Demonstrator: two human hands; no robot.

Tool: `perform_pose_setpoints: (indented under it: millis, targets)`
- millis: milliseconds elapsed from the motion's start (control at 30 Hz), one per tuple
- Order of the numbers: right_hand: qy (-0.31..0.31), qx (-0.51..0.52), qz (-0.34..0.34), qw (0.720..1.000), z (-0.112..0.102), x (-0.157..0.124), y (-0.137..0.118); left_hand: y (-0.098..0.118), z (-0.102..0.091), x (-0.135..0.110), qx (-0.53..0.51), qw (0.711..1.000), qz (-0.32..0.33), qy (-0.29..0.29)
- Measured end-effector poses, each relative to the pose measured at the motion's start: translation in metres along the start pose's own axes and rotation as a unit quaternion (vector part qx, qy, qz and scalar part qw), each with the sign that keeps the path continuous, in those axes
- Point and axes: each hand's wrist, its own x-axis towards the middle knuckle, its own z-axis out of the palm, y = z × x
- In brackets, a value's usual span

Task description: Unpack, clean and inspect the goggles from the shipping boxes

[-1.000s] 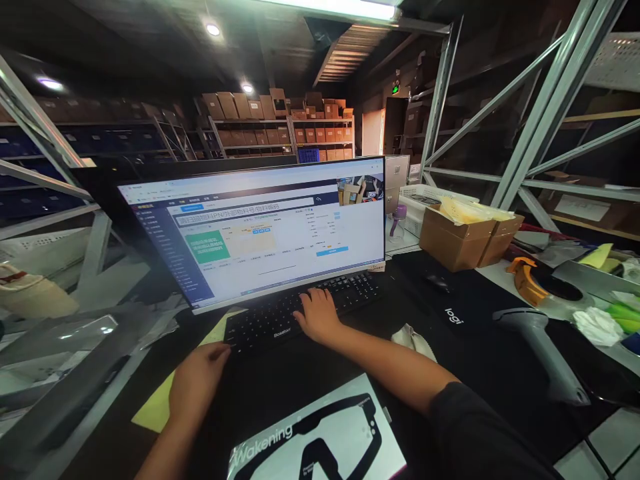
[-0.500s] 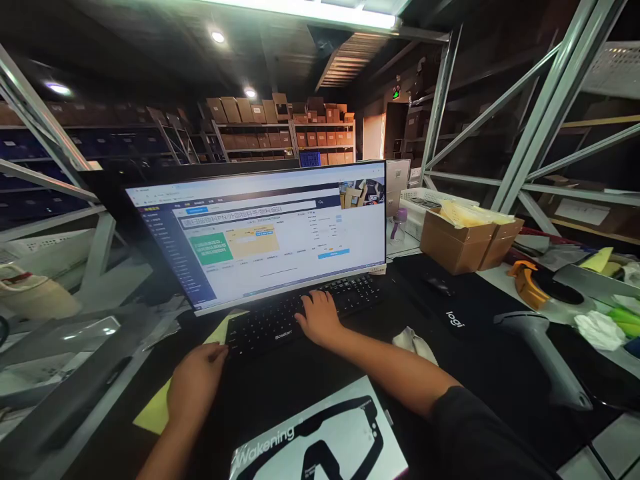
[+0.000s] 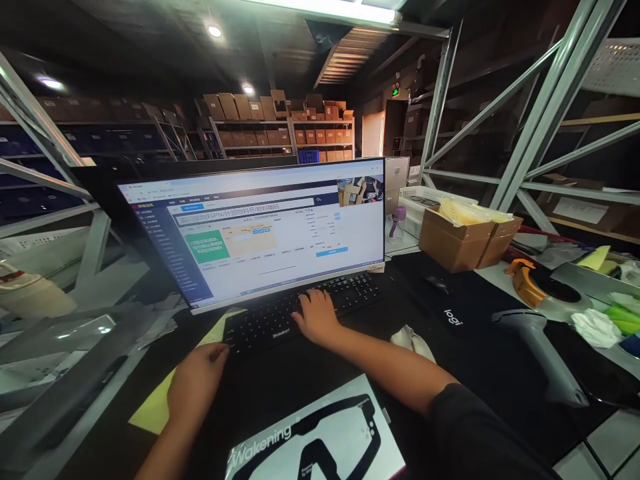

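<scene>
My right hand (image 3: 319,317) lies on the black keyboard (image 3: 260,331), its fingers spread over the keys. At the keyboard's left end is my left hand (image 3: 197,380), closed, with thumb and fingers curled together; whether anything is between them is hidden. A yellow sheet (image 3: 153,403) shows beneath and beside that hand. Behind the keyboard stands a lit monitor (image 3: 295,243) with a web page and a small camera picture on its screen. In front of me, near my forearms, lies a white box (image 3: 357,437) printed "Wakening" with a black design.
On the right are a mouse (image 3: 436,284), a grey handheld scanner (image 3: 545,357) and an orange tape dispenser (image 3: 527,283). A crumpled cloth (image 3: 413,341) lies by my right forearm. Cardboard boxes (image 3: 455,243) with papers stand beyond. Metal shelving (image 3: 440,100) surrounds the desk.
The view has shifted slightly. Pale boxes now show in the yellow panel on the screen. Both hands keep about the same places.
</scene>
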Motion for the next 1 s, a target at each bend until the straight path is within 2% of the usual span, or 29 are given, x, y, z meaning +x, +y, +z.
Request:
perform_pose_setpoints:
  millis: [267,367,467,567,700,800,1000]
  targets:
    - [-0.004,-0.007,-0.002,1.0,-0.004,0.0,-0.001,0.003,-0.001,-0.004,0.004,1.0,0.002,0.007]
    - [-0.015,-0.006,-0.017,1.0,-0.005,-0.001,-0.003,0.01,0.003,-0.007,0.003,0.996,0.056,0.063]
    - [-0.042,0.009,-0.073,0.996,-0.006,-0.002,-0.006,0.021,0.012,-0.014,-0.001,0.985,0.134,0.109]
    - [-0.064,0.025,-0.124,0.99,-0.007,-0.003,-0.009,0.031,0.023,-0.02,0.001,0.978,0.181,0.099]
    - [-0.056,0.022,-0.104,0.993,-0.008,-0.004,-0.011,0.036,0.031,-0.028,0.0,0.97,0.232,0.077]
    - [-0.044,0.009,-0.08,0.996,-0.007,-0.003,-0.014,0.037,0.033,-0.031,-0.004,0.967,0.245,0.069]
    - [-0.043,-0.007,-0.093,0.995,0.001,0.001,-0.03,0.04,0.035,-0.026,-0.011,0.967,0.242,0.076]
